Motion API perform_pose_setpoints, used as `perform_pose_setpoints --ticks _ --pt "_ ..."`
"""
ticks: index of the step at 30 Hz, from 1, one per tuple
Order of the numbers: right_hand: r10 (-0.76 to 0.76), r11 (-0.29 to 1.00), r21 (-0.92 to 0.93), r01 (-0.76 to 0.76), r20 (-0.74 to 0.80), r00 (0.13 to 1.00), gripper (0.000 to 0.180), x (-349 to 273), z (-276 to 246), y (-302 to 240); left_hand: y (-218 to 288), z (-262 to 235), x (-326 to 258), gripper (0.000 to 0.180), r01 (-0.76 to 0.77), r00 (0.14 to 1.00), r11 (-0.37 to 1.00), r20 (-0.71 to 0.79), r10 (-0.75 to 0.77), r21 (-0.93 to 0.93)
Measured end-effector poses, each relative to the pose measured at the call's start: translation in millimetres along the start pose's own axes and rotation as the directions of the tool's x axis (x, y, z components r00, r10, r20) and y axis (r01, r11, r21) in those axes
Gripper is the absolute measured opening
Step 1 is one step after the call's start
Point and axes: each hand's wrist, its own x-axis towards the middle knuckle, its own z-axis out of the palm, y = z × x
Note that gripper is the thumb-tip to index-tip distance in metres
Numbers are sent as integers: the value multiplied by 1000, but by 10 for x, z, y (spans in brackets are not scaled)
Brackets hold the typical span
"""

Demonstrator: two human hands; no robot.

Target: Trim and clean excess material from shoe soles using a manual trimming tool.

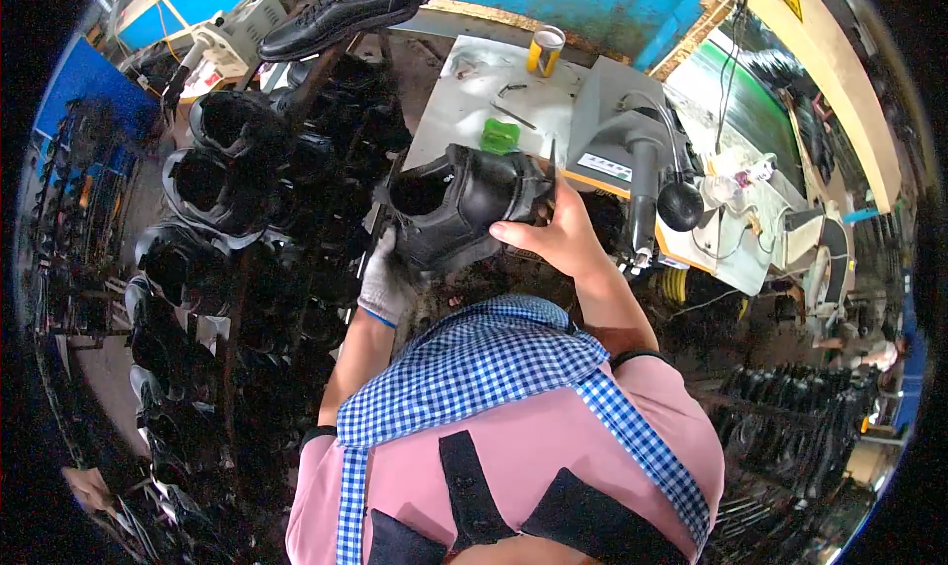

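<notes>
1. From the head camera, I have a black shoe upper (464, 204) held up in front of my chest, its opening turned up and toward my left.
2. My left hand (385, 283), in a grey work glove, is closed around the lower left edge of the shoe upper, fingers curled under it so I cannot see the tips.
3. My right hand (553, 234) is bare and wraps over the right end of the shoe upper, thumb lying across its top and pointing left, the other fingers tucked behind the leather.
4. A thin dark tool (552, 160) stands up just above my right hand; whether my fingers grip it I cannot tell.
5. Just beyond the shoe upper lies a grey worktable (464, 111) with a green block (500, 135) near its front edge and a yellow can (544, 49) at the back.
6. To my right stands a grey machine (622, 130) with a black knob (679, 205) hanging beside it.
7. To my left, racks hold rows of black shoe uppers (202, 185), and one finished black shoe (341, 12) sits on top, well apart from my hands.
</notes>
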Motion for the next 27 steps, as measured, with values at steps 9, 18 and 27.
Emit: perform_pose_setpoints --ticks 9,18,27 --pt "55 998 -26 -53 75 996 70 118 120 11 25 -184 -67 49 -23 999 1000 -46 22 -12" --pt "-118 869 -448 211 227 967 85 225 327 104 307 915 -668 36 -518 855 636 323 405 572" --pt "-453 599 -592 539 304 838 36 237 319 0 214 945 -610 34 -581 772 232 438 461 780"
